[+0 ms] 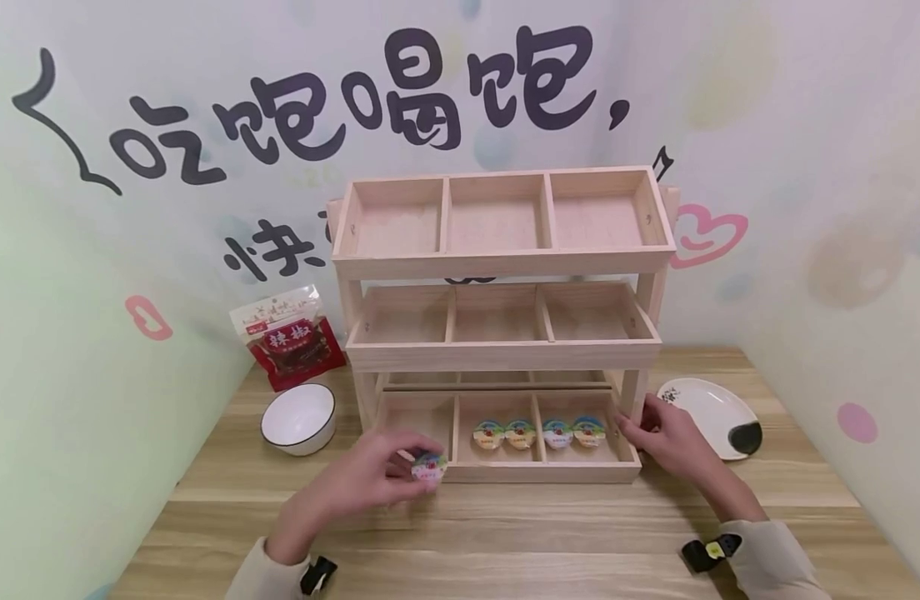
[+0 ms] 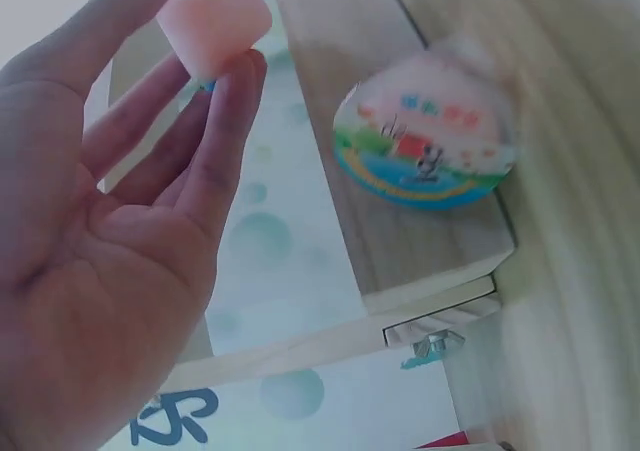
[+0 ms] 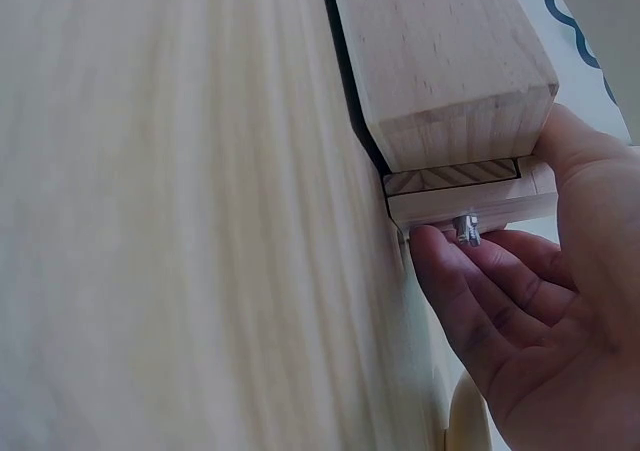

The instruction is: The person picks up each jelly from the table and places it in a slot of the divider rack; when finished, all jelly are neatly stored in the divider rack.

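In the head view, my left hand (image 1: pixel 370 475), at lower centre, pinched a small pink jelly cup with a round printed lid (image 1: pixel 429 468) by the front of a pale wooden three-tier shelf (image 1: pixel 505 358). Right of centre, my right hand (image 1: pixel 673 433) gripped the shelf's end; four similar round-lidded cups (image 1: pixel 520 434) lay in its bottom tier.

In the left wrist view, the jelly cup sat at my fingertips, upper left; I judged it light, smooth and slightly soft, best held around its tapered sides, sparing the lid. A second, blurred cup (image 2: pixel 425 136) showed upper right, perhaps touching the shelf; I couldn't tell.

In the right wrist view, my fingers curled around the shelf's frame, right of centre, beside a small metal bolt (image 3: pixel 467 229).
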{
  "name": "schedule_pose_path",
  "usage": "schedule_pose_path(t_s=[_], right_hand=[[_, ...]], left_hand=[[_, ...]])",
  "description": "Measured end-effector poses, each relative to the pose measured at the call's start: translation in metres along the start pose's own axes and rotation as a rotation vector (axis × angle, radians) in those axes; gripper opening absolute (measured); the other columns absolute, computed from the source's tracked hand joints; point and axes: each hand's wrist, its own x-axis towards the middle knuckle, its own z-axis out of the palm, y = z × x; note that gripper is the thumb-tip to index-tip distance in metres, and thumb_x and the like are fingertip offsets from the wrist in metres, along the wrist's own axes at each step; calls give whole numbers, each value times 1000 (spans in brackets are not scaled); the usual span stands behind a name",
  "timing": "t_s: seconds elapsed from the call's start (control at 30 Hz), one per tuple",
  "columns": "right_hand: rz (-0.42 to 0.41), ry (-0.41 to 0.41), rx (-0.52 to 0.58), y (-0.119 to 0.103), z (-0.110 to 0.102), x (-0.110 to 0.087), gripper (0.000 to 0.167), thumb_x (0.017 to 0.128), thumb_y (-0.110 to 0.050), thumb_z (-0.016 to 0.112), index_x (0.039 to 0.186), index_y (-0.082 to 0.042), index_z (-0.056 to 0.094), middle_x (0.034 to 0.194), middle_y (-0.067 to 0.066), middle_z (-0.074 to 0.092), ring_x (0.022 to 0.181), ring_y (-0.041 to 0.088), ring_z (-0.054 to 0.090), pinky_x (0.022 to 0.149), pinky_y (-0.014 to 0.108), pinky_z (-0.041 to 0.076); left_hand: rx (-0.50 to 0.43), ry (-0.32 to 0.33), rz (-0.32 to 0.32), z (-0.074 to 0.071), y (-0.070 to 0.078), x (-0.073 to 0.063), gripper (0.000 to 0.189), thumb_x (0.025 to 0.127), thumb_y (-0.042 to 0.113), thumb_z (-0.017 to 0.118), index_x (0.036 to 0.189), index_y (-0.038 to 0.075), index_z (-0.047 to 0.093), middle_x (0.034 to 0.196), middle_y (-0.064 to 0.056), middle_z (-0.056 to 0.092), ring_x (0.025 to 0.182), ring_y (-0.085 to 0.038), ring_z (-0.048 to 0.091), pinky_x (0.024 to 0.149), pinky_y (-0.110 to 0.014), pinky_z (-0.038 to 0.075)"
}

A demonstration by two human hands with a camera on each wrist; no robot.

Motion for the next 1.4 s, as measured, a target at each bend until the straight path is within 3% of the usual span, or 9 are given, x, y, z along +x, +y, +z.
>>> schedule_pose_path(t_s=[0.17,0.23,0.5,0.67,0.83,1.0,1.4], right_hand=[[0,-2,5,1,0,0,48,105,-34,73,136,0,61,100,10,74,86,15,66,66,27,56],[-2,-1,6,2,0,0,47,105,-34,73,136,0,62,100,10,74,86,15,66,66,27,56],[-9,0,10,1,-1,0,47,105,-33,72,136,1,62,100,10,74,86,15,66,65,27,56],[-3,7,2,0,-1,0,46,105,-33,73,135,0,62,99,10,74,86,15,66,66,27,56],[4,0,9,-1,-1,0,47,105,-34,72,136,0,61,98,10,73,85,15,65,65,27,56],[4,-3,6,0,-1,-1,48,106,-34,72,137,0,61,100,10,73,85,15,65,65,27,56],[-2,-4,13,1,0,0,49,105,-34,72,138,1,60,98,9,72,84,15,63,65,27,55]], left_hand=[[71,88,30,-6,-9,15,36,94,16,86,127,4,74,116,-9,79,98,-22,78,85,-31,66],[105,107,10,-7,-13,21,38,93,14,86,127,3,74,116,-11,79,98,-22,78,84,-33,66],[168,85,-117,-5,-27,37,36,92,18,87,125,8,76,111,-5,79,99,-17,75,89,-37,64],[209,67,-116,1,-34,43,34,92,20,88,124,9,78,116,-5,80,104,-18,74,93,-41,62],[168,46,-96,4,-40,43,33,94,17,86,124,7,77,118,-9,80,106,-22,77,92,-39,64],[60,43,-139,5,-43,42,34,94,15,86,125,5,76,117,-10,80,105,-23,79,89,-28,64],[59,93,-154,10,-46,44,33,91,17,89,118,5,77,110,-10,80,101,-23,79,84,-27,65]])
